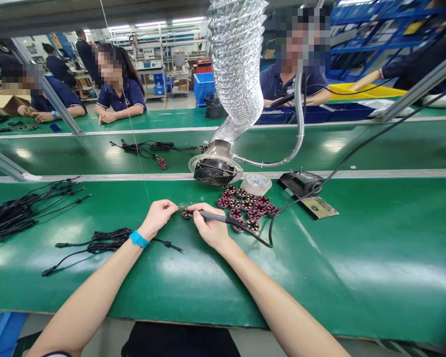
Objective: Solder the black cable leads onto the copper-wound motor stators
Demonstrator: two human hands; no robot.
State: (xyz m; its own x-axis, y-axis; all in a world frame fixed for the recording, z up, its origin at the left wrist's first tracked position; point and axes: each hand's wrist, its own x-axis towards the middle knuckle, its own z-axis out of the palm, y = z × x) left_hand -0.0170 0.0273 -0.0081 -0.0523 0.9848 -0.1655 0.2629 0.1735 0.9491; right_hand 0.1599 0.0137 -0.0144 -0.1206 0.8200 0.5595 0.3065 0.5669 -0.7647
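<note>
My right hand (211, 228) is closed around a soldering iron (211, 215), its tip pointing left over a small round motor coil (186, 214) on the green bench. My left hand (159, 215), with a blue band at its wrist, pinches a thin solder wire close to the iron's tip. That wire (136, 144) hangs from above and runs down to the hand. What exactly lies between the fingertips is too small to make out. Just right of my right hand, several similar coils (247, 203) with red and copper windings sit in a cluster.
A fume extractor fan (215, 171) hangs beyond my hands on a silver duct (238, 59). Behind the coils lies a tape roll (256, 184), with a soldering iron stand (306, 193) farther right. Black cables (109, 240) lie at left. Co-workers (121, 94) sit across the bench.
</note>
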